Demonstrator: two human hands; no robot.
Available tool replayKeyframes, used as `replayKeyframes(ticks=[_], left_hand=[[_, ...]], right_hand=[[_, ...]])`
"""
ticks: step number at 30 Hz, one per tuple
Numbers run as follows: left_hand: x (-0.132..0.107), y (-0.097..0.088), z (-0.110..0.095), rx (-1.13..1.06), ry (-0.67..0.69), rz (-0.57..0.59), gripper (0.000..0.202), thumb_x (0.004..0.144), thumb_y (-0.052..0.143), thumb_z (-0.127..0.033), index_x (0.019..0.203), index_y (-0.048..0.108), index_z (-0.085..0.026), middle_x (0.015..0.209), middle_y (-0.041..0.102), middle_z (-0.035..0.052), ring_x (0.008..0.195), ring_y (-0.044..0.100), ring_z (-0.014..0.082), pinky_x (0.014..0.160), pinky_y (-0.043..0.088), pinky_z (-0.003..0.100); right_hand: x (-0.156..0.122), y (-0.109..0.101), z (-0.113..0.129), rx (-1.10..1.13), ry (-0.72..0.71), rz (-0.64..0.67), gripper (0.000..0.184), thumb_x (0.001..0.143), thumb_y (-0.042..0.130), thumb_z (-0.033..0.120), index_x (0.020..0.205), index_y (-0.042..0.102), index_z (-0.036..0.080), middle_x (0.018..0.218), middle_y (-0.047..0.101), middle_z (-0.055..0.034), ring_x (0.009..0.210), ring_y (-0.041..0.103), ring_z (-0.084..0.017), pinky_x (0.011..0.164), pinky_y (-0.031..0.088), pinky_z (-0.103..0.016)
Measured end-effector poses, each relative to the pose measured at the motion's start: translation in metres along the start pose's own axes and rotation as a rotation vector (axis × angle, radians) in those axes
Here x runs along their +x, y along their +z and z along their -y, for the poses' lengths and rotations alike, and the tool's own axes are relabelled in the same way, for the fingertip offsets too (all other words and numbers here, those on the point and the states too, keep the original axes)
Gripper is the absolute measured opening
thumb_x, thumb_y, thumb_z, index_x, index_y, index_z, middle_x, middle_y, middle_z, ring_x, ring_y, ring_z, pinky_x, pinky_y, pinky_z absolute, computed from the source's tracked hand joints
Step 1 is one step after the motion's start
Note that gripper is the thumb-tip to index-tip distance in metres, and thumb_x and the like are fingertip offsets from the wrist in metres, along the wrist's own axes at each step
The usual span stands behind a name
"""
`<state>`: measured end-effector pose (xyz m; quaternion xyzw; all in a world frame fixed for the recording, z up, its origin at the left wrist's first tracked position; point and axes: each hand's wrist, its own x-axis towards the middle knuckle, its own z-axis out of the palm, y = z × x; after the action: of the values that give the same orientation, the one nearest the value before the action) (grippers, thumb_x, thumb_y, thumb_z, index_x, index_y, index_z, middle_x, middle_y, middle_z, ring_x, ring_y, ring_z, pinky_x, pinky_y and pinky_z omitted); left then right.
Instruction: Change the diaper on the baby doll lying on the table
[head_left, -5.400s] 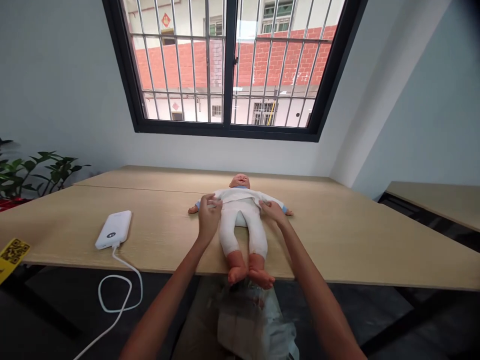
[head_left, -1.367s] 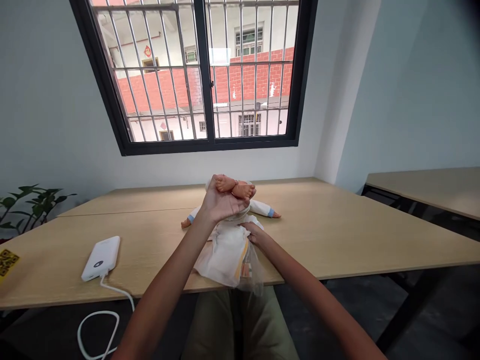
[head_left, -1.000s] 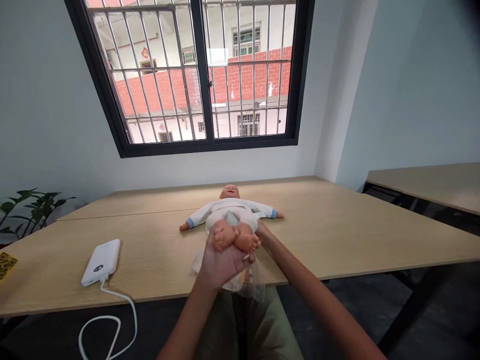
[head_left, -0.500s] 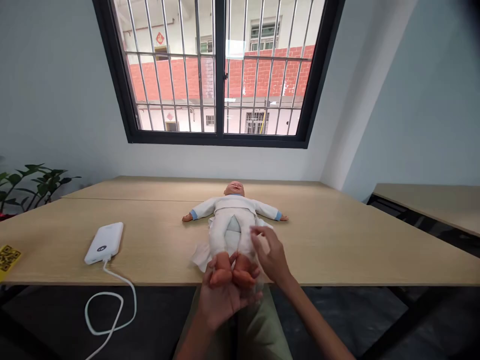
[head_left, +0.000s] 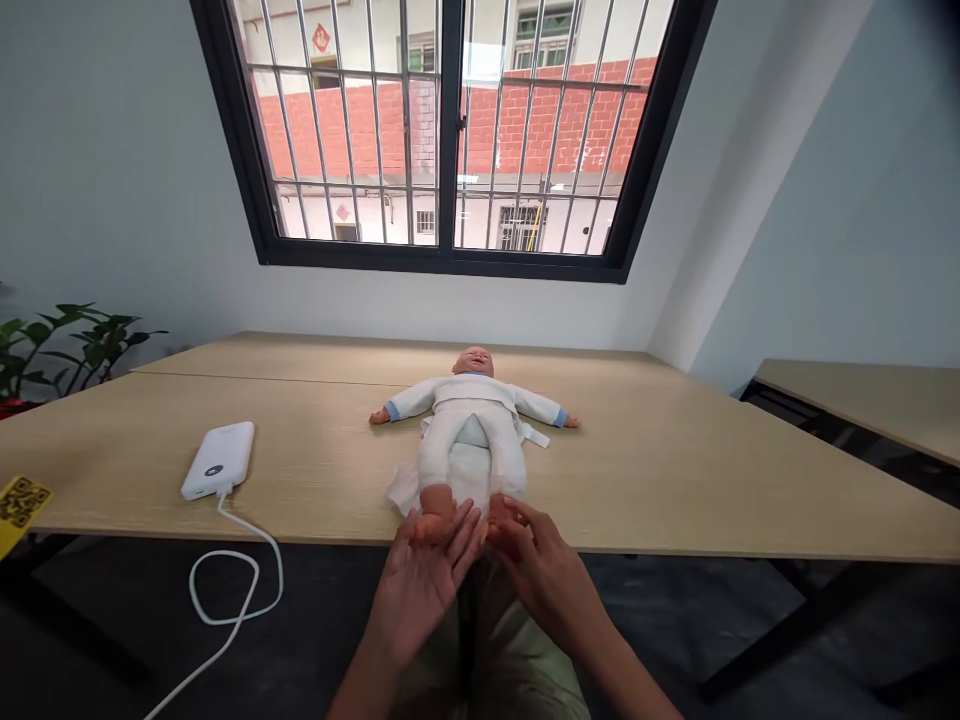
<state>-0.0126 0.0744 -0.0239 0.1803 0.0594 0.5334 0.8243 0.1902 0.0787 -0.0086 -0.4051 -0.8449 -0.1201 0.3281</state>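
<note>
A baby doll [head_left: 472, 400] in white clothes with blue cuffs lies on its back on the table, its feet at the near edge. White diaper-like material [head_left: 469, 465] shows between and beneath its legs, and a white tab [head_left: 535, 435] sticks out on the right. My left hand [head_left: 426, 585] is palm up with fingers stretched out, touching the doll's foot on the left of the picture. Fingers of my right hand [head_left: 547, 560] are curled around the doll's other foot [head_left: 504, 508], which they partly hide.
A white power bank [head_left: 221, 458] lies on the wooden table [head_left: 675, 470] to the left, its white cable [head_left: 259, 590] hanging over the edge. A yellow QR-code card [head_left: 22, 505] is at far left. A plant [head_left: 82, 345], a barred window [head_left: 442, 150] and another table [head_left: 862, 405] are beyond.
My right hand has come down from beside the doll's leg onto its foot. My left hand has shifted from under both feet to the left one, and the legs are farther apart.
</note>
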Motion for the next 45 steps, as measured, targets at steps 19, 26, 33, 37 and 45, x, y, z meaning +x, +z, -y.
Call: replayKeyframes(ticks=[19, 26, 33, 37, 45], left_hand=[[0.008, -0.029, -0.093, 1.716, 0.732, -0.436, 0.058, 0.074, 0.068, -0.030, 0.129, 0.055, -0.017, 0.134, 0.057, 0.0122, 0.125, 0.051, 0.0278, 0.107, 0.040, 0.043], [0.012, -0.036, -0.090, 1.938, 0.828, -0.437, 0.049, 0.079, 0.062, -0.021, 0.127, 0.057, -0.018, 0.117, 0.063, 0.0101, 0.110, 0.057, 0.0257, 0.098, 0.046, 0.043], [0.012, -0.034, -0.086, 2.167, 0.817, -0.498, 0.047, 0.077, 0.068, -0.022, 0.123, 0.060, -0.014, 0.122, 0.060, 0.0138, 0.115, 0.052, 0.0302, 0.101, 0.044, 0.048], [0.012, -0.027, -0.083, 2.238, 0.729, -0.485, 0.050, 0.080, 0.066, -0.028, 0.127, 0.058, -0.013, 0.125, 0.059, 0.0152, 0.120, 0.049, 0.0328, 0.102, 0.043, 0.052], [0.018, -0.013, -0.085, 2.159, 0.544, -0.254, 0.053, 0.086, 0.054, -0.022, 0.139, 0.052, -0.028, 0.133, 0.049, 0.0128, 0.131, 0.042, 0.0305, 0.108, 0.038, 0.050]], right_hand=[[-0.025, -0.029, -0.054, -0.244, 0.054, -0.040, 0.030, 0.092, 0.042, 0.014, 0.116, 0.057, 0.022, 0.122, 0.060, -0.0126, 0.112, 0.058, -0.027, 0.089, 0.050, -0.044], [-0.003, -0.015, -0.011, -0.179, -0.151, 0.072, 0.041, 0.093, 0.053, 0.031, 0.132, 0.051, 0.023, 0.139, 0.054, -0.0074, 0.133, 0.044, -0.024, 0.119, 0.010, -0.051], [0.019, 0.012, -0.019, -0.074, -0.190, 0.192, 0.047, 0.084, 0.061, 0.017, 0.130, 0.056, 0.021, 0.123, 0.066, -0.0057, 0.118, 0.057, -0.025, 0.116, 0.017, -0.052], [0.027, 0.006, -0.020, -0.082, -0.165, 0.279, 0.049, 0.078, 0.055, 0.004, 0.123, 0.062, 0.023, 0.102, 0.069, -0.0035, 0.096, 0.063, -0.021, 0.109, 0.033, -0.045], [0.043, -0.006, -0.012, -0.033, -0.082, 0.404, 0.040, 0.074, 0.050, 0.001, 0.104, 0.068, 0.021, 0.097, 0.064, -0.0064, 0.094, 0.060, -0.023, 0.092, 0.046, -0.040]])
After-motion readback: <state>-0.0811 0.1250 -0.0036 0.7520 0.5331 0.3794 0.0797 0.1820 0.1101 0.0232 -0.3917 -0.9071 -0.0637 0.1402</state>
